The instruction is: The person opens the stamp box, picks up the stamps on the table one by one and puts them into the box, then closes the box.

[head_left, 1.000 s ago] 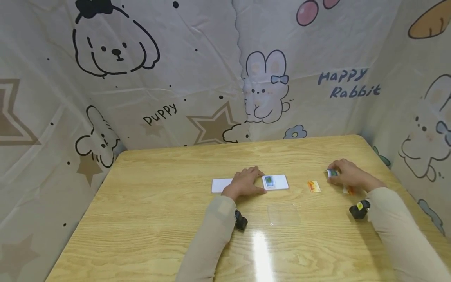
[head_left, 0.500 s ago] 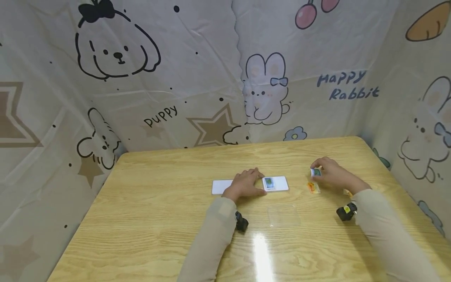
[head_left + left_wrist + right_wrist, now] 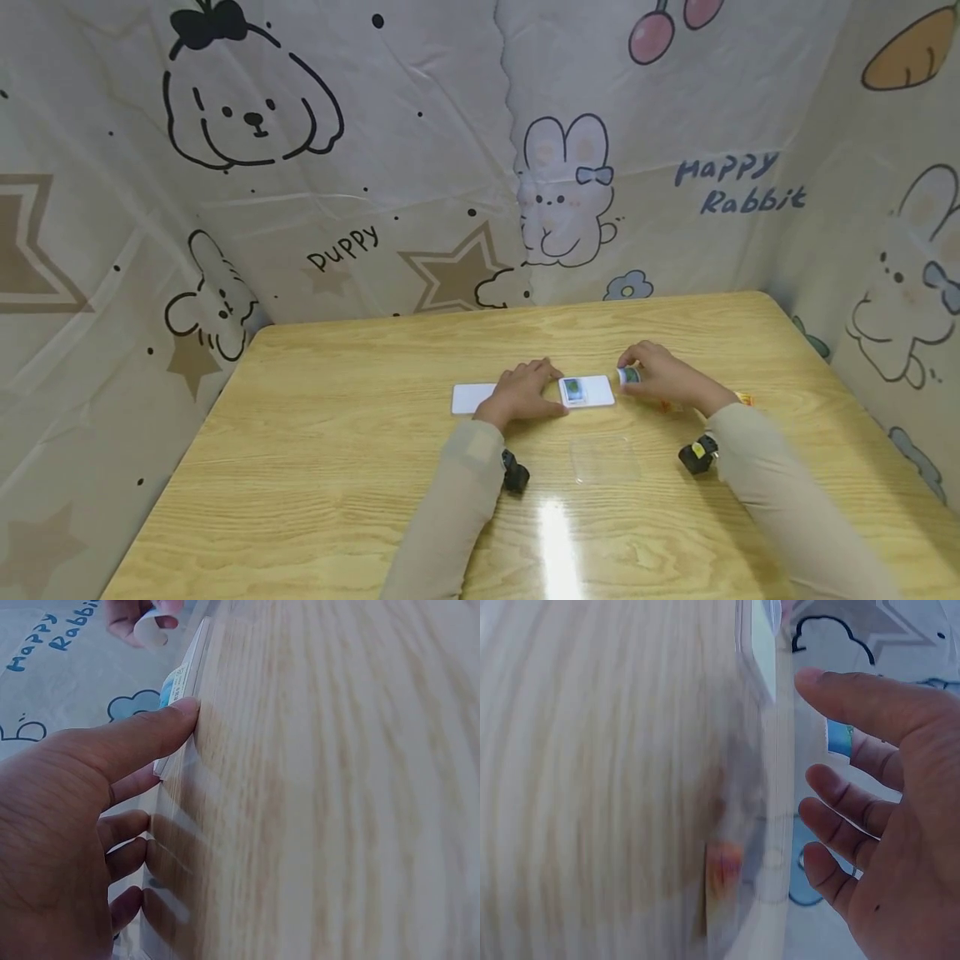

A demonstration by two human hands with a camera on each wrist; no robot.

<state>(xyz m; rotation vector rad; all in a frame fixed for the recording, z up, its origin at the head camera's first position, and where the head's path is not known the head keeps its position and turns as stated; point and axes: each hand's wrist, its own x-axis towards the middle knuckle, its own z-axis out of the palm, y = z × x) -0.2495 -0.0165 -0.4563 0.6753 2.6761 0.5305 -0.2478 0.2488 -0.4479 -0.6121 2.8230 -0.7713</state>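
Observation:
My left hand [image 3: 522, 389] holds a small white rectangular slab [image 3: 600, 392] at its left end, thumb on the near edge and a finger at the far corner. A small blue-green picture sticker [image 3: 573, 389] lies on that slab's left half. Just beyond the slab's right end, my right hand [image 3: 667, 375] pinches a second blue-green sticker [image 3: 629, 376], which curls upward and shows its pale back [image 3: 151, 631] in the left wrist view. In the right wrist view this sticker [image 3: 839, 739] is partly hidden behind my thumb, clear of the table.
Another white slab [image 3: 468, 398] lies left, partly covered by my left hand. A clear plastic sheet [image 3: 603, 460] rests nearer me. Two orange-yellow pieces lie at right: one [image 3: 724, 877] under my right hand, another [image 3: 745, 399] beside the wrist. Patterned cloth [image 3: 420, 183] rises behind the table.
My right hand has moved left across the table with the curled sticker, from beyond the orange pieces to the slab's right end. My left hand stays in place on the slab.

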